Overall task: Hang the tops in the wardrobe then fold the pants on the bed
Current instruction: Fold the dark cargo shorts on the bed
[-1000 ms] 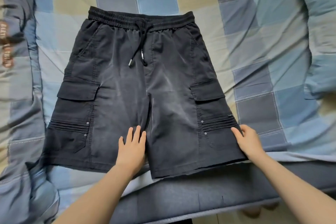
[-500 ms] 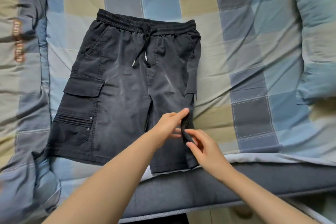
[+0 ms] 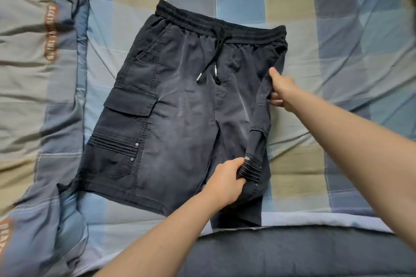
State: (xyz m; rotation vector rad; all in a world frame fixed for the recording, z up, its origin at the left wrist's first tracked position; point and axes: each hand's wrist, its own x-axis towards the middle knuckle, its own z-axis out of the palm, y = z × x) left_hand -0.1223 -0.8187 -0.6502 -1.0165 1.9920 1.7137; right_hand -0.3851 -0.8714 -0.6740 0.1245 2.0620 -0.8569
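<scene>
1. The dark shorts (image 3: 180, 119) lie front-up on the checked bed (image 3: 337, 164), spread flat so they can be folded.
2. The left hand (image 3: 227, 181) pinches the raised side near the hem; the right hand (image 3: 281, 91) grips it higher up, probably to fold that side over evenly.

A checked quilt (image 3: 337, 36) in blue, grey and tan squares fills most of my view, creased toward the right of the frame. Along the left edge a rumpled part of it carries an orange-brown printed label (image 3: 51, 32), its letters too blurred to read; another such label (image 3: 5, 235) shows at lower left. Across the bottom runs a dark grey mattress edge (image 3: 292, 252).
</scene>
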